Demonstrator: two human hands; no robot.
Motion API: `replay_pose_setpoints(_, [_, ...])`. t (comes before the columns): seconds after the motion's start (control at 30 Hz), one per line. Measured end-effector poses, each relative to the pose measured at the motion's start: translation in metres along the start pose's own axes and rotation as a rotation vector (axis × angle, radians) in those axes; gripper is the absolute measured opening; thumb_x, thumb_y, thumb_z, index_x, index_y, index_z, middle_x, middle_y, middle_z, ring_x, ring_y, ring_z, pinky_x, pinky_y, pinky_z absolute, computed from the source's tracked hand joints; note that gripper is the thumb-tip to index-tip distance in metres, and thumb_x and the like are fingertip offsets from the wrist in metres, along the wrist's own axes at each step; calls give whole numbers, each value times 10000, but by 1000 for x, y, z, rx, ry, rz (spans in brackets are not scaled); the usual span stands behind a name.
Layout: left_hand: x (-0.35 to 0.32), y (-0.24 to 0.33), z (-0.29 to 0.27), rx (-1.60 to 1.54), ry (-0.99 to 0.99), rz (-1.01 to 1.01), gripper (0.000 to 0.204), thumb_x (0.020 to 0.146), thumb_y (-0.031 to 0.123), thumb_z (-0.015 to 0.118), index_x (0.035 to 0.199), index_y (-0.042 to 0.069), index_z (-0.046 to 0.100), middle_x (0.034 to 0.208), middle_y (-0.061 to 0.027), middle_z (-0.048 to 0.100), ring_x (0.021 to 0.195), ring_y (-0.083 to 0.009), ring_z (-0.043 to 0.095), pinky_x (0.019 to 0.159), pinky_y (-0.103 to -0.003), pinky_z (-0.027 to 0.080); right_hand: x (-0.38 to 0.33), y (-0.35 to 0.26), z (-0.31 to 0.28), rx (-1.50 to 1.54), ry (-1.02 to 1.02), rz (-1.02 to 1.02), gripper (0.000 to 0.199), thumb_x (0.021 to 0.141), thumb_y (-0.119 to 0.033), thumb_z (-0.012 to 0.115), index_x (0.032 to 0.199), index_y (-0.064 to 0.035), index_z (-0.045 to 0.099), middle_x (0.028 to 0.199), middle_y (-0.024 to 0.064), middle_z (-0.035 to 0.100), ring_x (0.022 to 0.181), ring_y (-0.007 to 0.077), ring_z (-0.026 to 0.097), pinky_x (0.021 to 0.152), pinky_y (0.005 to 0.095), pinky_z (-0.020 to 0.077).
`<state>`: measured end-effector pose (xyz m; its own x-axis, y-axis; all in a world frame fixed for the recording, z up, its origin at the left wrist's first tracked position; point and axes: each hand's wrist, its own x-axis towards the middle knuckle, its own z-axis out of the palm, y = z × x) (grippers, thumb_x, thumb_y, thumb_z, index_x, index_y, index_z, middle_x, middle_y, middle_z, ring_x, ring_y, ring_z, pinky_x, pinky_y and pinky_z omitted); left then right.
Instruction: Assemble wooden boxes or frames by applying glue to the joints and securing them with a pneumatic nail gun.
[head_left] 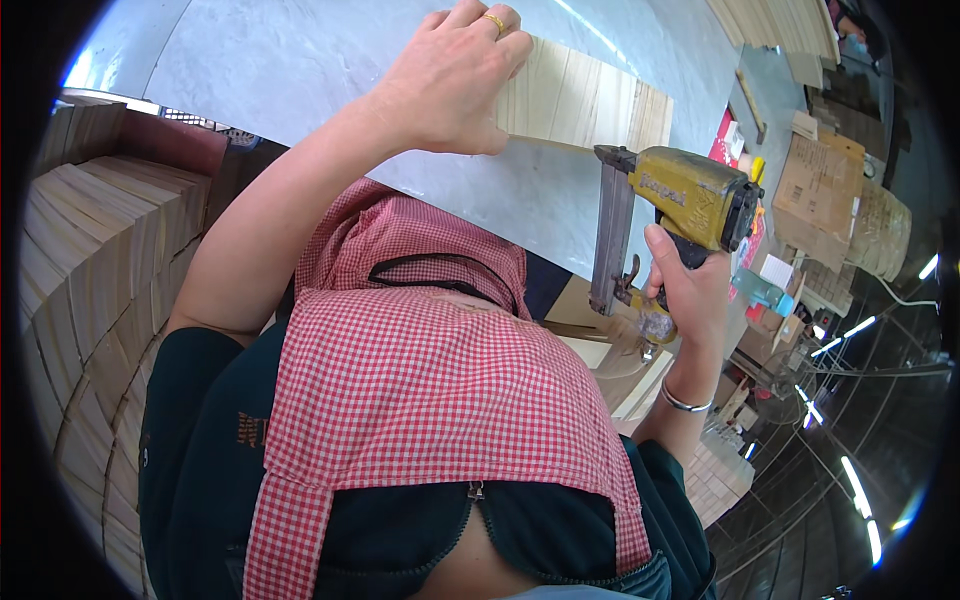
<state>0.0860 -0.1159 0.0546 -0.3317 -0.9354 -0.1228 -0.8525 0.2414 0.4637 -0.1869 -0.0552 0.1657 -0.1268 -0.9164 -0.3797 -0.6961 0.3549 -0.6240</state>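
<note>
A pale wooden panel [570,95], showing several strips side by side, lies on the grey-white marbled tabletop [290,70]. My left hand [455,85], a ring on one finger, grips the panel's left end, with the thumb at its near edge. In my right hand [695,285] is a worn yellow nail gun [690,195] with a long grey magazine. My fingers wrap round its handle beneath the yellow body. The tool's nose is at the panel's near edge, toward its right end; whether they touch I cannot tell.
Stacked wooden pieces [110,240] rise close on my left. More boards [780,30] lie at the far right. Beyond the nail gun are a clear bottle [762,290] with a blue cap and cardboard boxes [815,185]. My checked apron [450,390] is close to the table's near edge.
</note>
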Motion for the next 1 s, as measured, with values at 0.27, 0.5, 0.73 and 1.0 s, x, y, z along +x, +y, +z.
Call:
replay_pose_setpoints(0.27, [-5,-32,52,24,490,228,627,550,173,825,1107,109,544,1398,-86,490,1229,-323,499,1056,-459,491,-9,-9,8,-63,76,-93,190,881,-113,759,978,18,661,678,24,624,452,89,509,406,220,412])
replay_pose_setpoints(0.5, [-15,-35,42,-437,348,223,736,574,159,814,1233,128,489,1492,-92,423,1270,-349,505,1078,-490,500,-19,-28,11,6,-16,-67,241,868,-87,772,1046,30,658,716,37,653,459,95,518,411,222,417])
replay_pose_setpoints(0.73, [5,-6,40,-478,456,273,718,568,186,759,1234,106,504,1410,-135,483,1160,-333,556,1007,-438,497,-8,-33,-4,34,-176,-296,276,864,-83,783,1079,36,656,752,57,678,473,97,532,420,220,436])
replay_pose_setpoints(1.0, [9,-2,40,-489,477,272,726,571,214,745,1241,82,499,1413,-145,482,1175,-335,549,1021,-437,488,-15,-43,0,23,-182,-108,294,867,-96,785,1090,35,647,763,57,679,477,94,540,426,213,450])
